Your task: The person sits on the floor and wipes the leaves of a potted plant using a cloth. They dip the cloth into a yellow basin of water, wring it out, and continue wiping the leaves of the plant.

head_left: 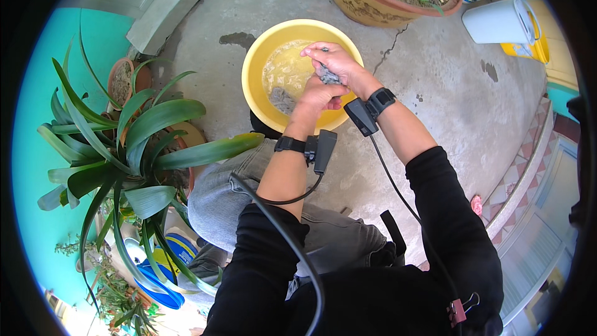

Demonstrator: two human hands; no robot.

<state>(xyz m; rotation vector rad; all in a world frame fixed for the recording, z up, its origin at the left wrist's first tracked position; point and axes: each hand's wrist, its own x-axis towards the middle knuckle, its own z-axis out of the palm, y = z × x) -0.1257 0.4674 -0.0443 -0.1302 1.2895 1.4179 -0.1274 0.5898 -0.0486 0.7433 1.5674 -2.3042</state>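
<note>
A yellow plastic basin [255, 98] stands on the concrete floor before me, with rippled water [287, 67] in it. My left hand [321, 93] and my right hand [336, 60] are close together above the basin's right side. Both grip a bunched, wet-looking grey cloth [329, 76], mostly hidden by the fingers. Another grey cloth [281, 100] lies in the water at the basin's near left. Each wrist wears a black strap with a box-shaped device and a cable.
A strap-leaved potted plant [140, 149] crowds my left side, one leaf reaching over my knee. Beyond the basin stands a large planter [373, 7] with soil. A white pail [496, 21] lies at the far right. A tiled step [517, 168] edges the right side.
</note>
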